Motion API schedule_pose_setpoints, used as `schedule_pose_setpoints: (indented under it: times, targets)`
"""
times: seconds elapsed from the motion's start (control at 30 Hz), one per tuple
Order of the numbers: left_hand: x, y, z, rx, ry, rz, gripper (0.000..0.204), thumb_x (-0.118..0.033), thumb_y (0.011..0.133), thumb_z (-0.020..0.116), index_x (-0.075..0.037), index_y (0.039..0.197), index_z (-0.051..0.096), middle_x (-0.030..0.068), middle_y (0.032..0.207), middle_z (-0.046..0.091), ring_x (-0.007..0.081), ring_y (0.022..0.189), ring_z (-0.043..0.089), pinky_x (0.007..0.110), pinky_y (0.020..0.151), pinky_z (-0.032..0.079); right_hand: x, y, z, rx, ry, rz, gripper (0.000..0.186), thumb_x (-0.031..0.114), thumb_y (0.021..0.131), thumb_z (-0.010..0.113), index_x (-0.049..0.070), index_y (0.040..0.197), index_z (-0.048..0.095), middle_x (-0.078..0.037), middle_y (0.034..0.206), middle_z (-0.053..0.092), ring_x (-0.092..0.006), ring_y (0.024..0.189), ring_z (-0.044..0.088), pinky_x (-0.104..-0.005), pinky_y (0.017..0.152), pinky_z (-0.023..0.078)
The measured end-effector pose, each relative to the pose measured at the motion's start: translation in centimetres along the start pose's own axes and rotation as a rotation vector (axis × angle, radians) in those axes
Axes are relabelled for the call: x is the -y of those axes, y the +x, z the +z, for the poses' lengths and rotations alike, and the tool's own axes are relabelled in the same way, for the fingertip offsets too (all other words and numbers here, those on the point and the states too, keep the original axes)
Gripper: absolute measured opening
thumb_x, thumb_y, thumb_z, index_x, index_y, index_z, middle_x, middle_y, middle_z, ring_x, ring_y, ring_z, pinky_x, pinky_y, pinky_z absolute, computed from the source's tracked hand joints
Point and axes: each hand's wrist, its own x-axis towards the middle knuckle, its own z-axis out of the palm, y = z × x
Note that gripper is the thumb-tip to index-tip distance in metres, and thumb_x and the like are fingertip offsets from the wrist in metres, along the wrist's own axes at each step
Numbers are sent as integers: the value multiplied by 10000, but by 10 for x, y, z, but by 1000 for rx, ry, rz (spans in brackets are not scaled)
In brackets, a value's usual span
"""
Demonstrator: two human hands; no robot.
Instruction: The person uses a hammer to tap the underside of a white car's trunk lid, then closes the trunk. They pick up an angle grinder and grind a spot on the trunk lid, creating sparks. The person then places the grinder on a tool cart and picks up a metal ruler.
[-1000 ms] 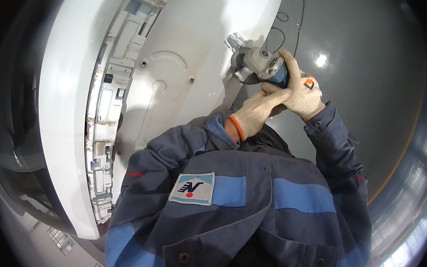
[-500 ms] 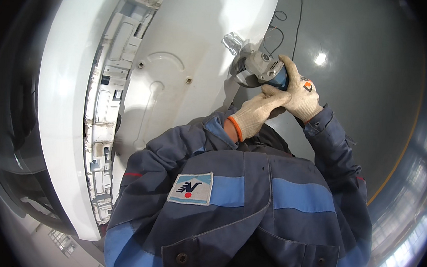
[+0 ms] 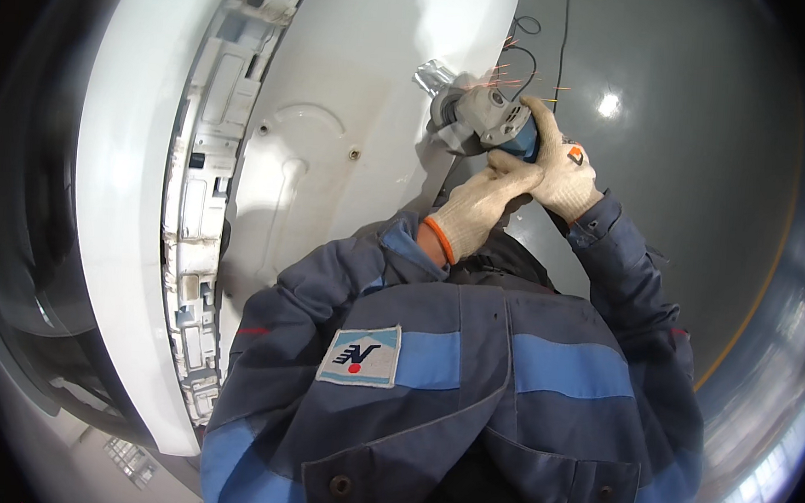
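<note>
An angle grinder (image 3: 492,119), grey at its head and blue along the body, is held in both gloved hands against the edge of a large white body panel (image 3: 369,37). My right hand (image 3: 564,174) is wrapped round the blue body, thumb along its top. Closed beside it, my left hand (image 3: 491,194) grips the grinder's body from the near side, its fingers partly hidden. Orange sparks (image 3: 528,84) fly to the right from the grinder. A shiny bare-metal patch (image 3: 434,78) shows on the panel next to the disc.
Thin dark cables (image 3: 562,49) run over the grey floor (image 3: 684,176) beyond the grinder. Left of the panel stands a white frame with slots and brackets (image 3: 206,184), beside a smooth white strip (image 3: 115,197). A yellow line (image 3: 756,310) curves along the floor at the right.
Many more sparks now spray out to the right of the grinder. Both hands and the grinder have shifted slightly left and away from me.
</note>
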Motion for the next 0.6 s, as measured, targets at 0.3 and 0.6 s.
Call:
schedule_pose_setpoints:
  times: [0.3, 0.6]
  targets:
    - [36, 2, -1, 83, 499, 315, 512, 20, 999, 718, -75, 1488, 600, 196, 1337, 708, 426, 1239, 673, 456, 1048, 580, -16, -17, 12, 54, -15, 228, 969, 585, 910, 835, 174, 1665, 386, -232, 1421, 696, -363, 1255, 750, -447, 1089, 606]
    - [6, 9, 10, -95, -476, -304, 517, -276, 1088, 692, 39, 1479, 567, 132, 1398, 644, 217, 1284, 646, 381, 1084, 542, -25, -4, 20, -65, -56, 119, 990, 643, 901, 809, 172, 1663, 388, -238, 1388, 719, -386, 1240, 748, -432, 1091, 595]
